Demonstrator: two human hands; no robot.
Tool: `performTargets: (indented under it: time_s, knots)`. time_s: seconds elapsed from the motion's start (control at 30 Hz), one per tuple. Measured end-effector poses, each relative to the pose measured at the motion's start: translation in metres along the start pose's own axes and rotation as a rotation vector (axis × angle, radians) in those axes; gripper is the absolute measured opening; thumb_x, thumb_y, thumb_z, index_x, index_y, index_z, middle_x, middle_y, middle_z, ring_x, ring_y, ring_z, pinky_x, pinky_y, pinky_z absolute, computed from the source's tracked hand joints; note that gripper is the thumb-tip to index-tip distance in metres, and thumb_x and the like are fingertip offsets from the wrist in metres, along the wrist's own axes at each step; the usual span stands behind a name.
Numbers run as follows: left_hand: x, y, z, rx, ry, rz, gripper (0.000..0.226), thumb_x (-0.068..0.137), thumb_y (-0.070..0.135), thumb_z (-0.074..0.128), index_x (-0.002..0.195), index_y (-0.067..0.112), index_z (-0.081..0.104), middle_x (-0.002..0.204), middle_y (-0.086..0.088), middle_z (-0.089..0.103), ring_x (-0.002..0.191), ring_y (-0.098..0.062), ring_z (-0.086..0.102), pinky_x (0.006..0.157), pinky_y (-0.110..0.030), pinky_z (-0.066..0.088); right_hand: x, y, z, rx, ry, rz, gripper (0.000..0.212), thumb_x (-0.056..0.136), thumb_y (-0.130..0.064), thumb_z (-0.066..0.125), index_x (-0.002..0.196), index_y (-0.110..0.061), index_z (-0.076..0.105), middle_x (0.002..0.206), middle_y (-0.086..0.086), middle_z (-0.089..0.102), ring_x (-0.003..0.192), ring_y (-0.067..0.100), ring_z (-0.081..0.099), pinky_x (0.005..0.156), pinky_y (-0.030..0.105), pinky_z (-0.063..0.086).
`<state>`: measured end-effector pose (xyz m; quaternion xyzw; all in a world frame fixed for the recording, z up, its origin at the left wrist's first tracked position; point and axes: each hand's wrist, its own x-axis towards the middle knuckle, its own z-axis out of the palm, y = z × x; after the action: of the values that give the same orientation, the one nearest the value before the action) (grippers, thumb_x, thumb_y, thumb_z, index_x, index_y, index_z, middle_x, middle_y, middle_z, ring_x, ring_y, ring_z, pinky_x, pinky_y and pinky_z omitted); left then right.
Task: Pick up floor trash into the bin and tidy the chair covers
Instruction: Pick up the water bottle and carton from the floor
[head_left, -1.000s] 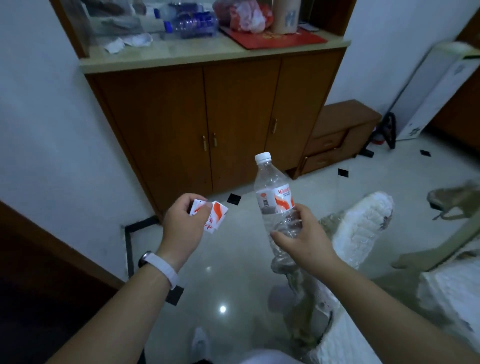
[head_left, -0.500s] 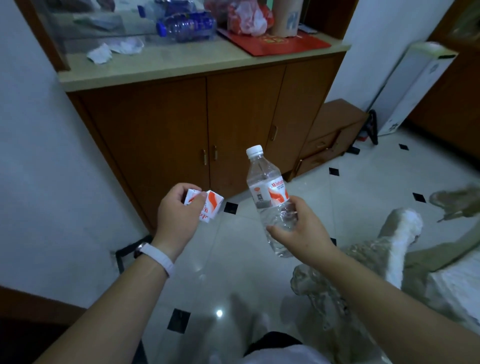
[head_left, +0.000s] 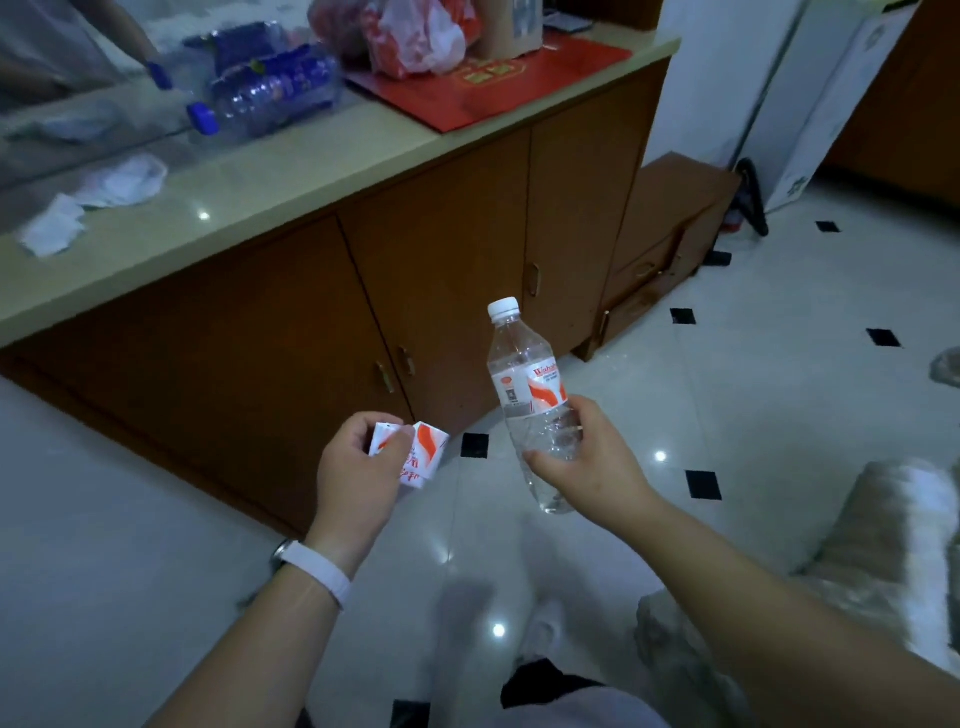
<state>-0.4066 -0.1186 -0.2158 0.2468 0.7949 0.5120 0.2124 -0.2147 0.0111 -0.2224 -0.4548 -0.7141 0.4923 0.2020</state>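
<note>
While no bin is in sight, my left hand (head_left: 358, 470) grips crumpled white-and-orange wrappers (head_left: 415, 452) and my right hand (head_left: 587, 457) grips the upright water bottle (head_left: 530, 395) above the floor (head_left: 753, 395), probably for binning together.

Both bare forearms reach forward, held in front of the body. The left arm enters from 7 o'clock and runs up toward 1 o'clock; its wrist wears a white band (head_left: 322, 569). The left hand (head_left: 358, 478) shows its back to the camera, fingers curled in, pinching a small white-and-orange packet (head_left: 426, 452) at its 1 o'clock side. The right arm comes in from 4 o'clock, pointing toward 10 o'clock. The right hand (head_left: 592, 462) wraps thumb and fingers round the lower part of a clear bottle (head_left: 524, 374), cap toward 12 o'clock. The hands are near each other, not touching.
</note>
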Motion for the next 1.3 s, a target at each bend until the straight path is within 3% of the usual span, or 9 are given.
performTargets:
  time_s: [0.23,0.4,0.57,0.7,0.8,0.9,1.03,1.13,1.3]
  knots:
    - [0.09,0.055,0.084,0.015,-0.124,0.028,0.005,0.095,0.024,0.066,0.094,0.027,0.062,0.094,0.008,0.064,0.087,-0.011,0.062,0.058,-0.016,0.048,0.095,0.005,-0.061,0.05,0.109,0.067,0.05,0.076,-0.03,0.081,0.112,-0.037,0.047,0.098,-0.017,0.061,0.082,-0.005,0.061,0.073,0.019,0.052]
    - [0.133,0.087,0.143,0.03,-0.243,0.062,0.004,0.096,0.023,0.064,0.095,0.026,0.061,0.093,0.008,0.064,0.085,-0.011,0.062,0.056,-0.014,0.049,0.138,0.019,-0.101,0.075,0.238,0.141,0.057,0.077,-0.034,0.08,0.121,-0.034,0.044,0.103,-0.019,0.057,0.092,-0.002,0.058,0.067,0.012,0.041]
    - [0.182,0.108,0.199,0.013,-0.371,0.079,0.004,0.096,0.022,0.064,0.093,0.025,0.063,0.091,0.005,0.065,0.083,-0.011,0.062,0.061,-0.022,0.054,0.171,0.038,-0.126,0.049,0.364,0.232,0.056,0.076,-0.03,0.081,0.116,-0.031,0.044,0.103,-0.009,0.06,0.089,0.006,0.061,0.063,0.012,0.042]
    - [0.236,0.118,0.253,0.013,-0.498,0.127,0.001,0.094,0.02,0.066,0.094,0.019,0.066,0.09,0.002,0.067,0.08,-0.009,0.064,0.067,-0.03,0.055,0.204,0.052,-0.147,0.011,0.5,0.299,0.05,0.076,-0.026,0.08,0.109,-0.033,0.043,0.097,-0.013,0.059,0.079,-0.005,0.058,0.058,0.007,0.041]
    - [0.277,0.13,0.295,-0.037,-0.576,0.183,0.003,0.092,0.01,0.067,0.089,0.009,0.066,0.078,0.0,0.066,0.063,-0.004,0.058,0.055,-0.018,0.048,0.231,0.061,-0.161,-0.015,0.613,0.355,0.05,0.072,-0.034,0.08,0.109,-0.031,0.048,0.098,-0.008,0.061,0.079,0.001,0.061,0.069,0.027,0.05]
    - [0.307,0.145,0.327,-0.054,-0.676,0.218,0.005,0.09,0.009,0.068,0.086,0.01,0.066,0.072,0.002,0.064,0.059,-0.003,0.056,0.056,-0.021,0.047,0.254,0.056,-0.173,-0.01,0.667,0.38,0.051,0.071,-0.032,0.081,0.111,-0.028,0.049,0.099,-0.003,0.062,0.085,0.013,0.064,0.074,0.034,0.054]
    - [0.351,0.172,0.382,-0.043,-0.828,0.252,0.008,0.087,0.019,0.068,0.081,0.023,0.065,0.069,0.01,0.067,0.065,-0.007,0.061,0.063,-0.034,0.052,0.285,0.038,-0.194,-0.023,0.786,0.394,0.051,0.073,-0.029,0.081,0.113,-0.024,0.05,0.098,-0.002,0.061,0.083,0.008,0.062,0.063,0.011,0.043]
    - [0.356,0.195,0.427,-0.063,-0.95,0.269,0.01,0.088,0.017,0.069,0.079,0.022,0.064,0.072,0.005,0.066,0.067,-0.014,0.061,0.063,-0.034,0.05,0.29,0.044,-0.212,-0.023,0.895,0.467,0.046,0.074,-0.029,0.081,0.11,-0.025,0.052,0.096,-0.004,0.062,0.081,0.004,0.06,0.061,0.007,0.041]
    - [0.349,0.215,0.492,-0.04,-1.084,0.302,0.007,0.087,0.016,0.071,0.083,0.019,0.066,0.078,-0.002,0.069,0.072,-0.02,0.065,0.069,-0.04,0.055,0.284,0.063,-0.237,0.04,1.019,0.593,0.053,0.071,-0.037,0.08,0.112,-0.035,0.047,0.103,-0.009,0.063,0.091,0.008,0.063,0.081,0.029,0.051]
